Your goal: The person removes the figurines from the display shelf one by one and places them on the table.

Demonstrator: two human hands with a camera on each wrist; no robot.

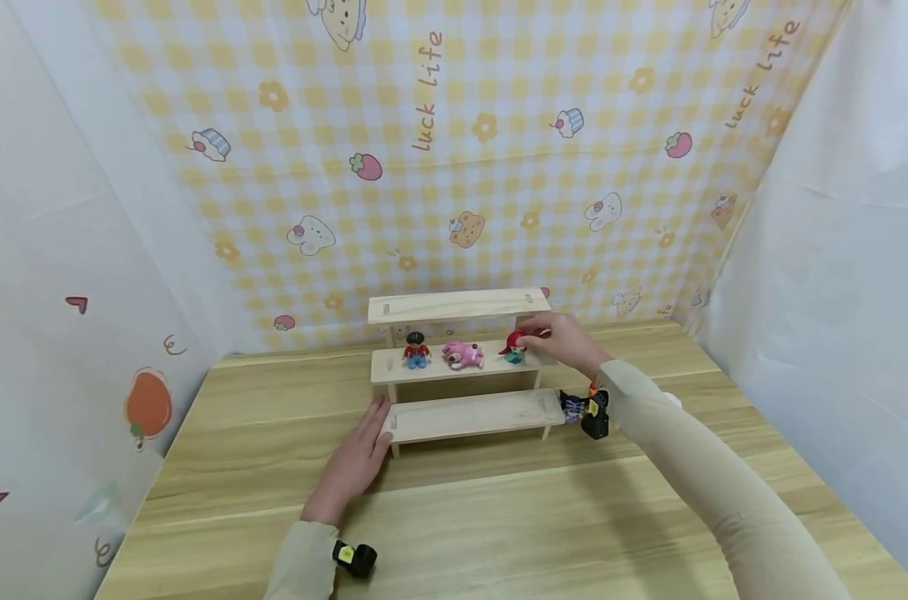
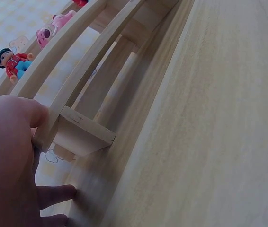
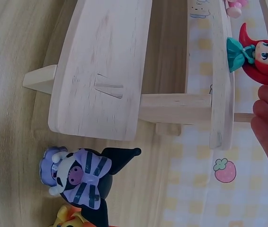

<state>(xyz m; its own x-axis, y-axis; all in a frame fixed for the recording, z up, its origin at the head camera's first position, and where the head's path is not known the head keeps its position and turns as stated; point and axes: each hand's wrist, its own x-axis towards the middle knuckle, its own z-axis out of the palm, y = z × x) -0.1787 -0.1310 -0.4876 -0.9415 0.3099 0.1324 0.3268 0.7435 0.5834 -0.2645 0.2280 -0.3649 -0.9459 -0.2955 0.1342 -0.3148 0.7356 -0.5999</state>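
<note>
Your right hand [image 1: 561, 337] pinches the red-haired figure [image 1: 514, 348], by the head I think, at the middle shelf's [image 1: 387, 365] right end. Seat it flat before releasing; left hand [image 1: 358, 454], outstretched, braces lower shelf [image 1: 469, 415].

The left grip [image 2: 8, 153] touches a tiered shelf [image 2: 68, 90] bearing a red-jacketed figure [image 2: 15, 64].

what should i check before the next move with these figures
1. Left hand touching the lowest board of the pale wooden three-tier shelf: ok.
2. Right hand pinching the red-haired plastic figure in teal: ok.
3. That figure stable without the hand: cannot tell.
4. Black-haired figure with red jacket and blue legs upright: ok.
5. Pink bear figure upright: not ok, lying down.
</note>
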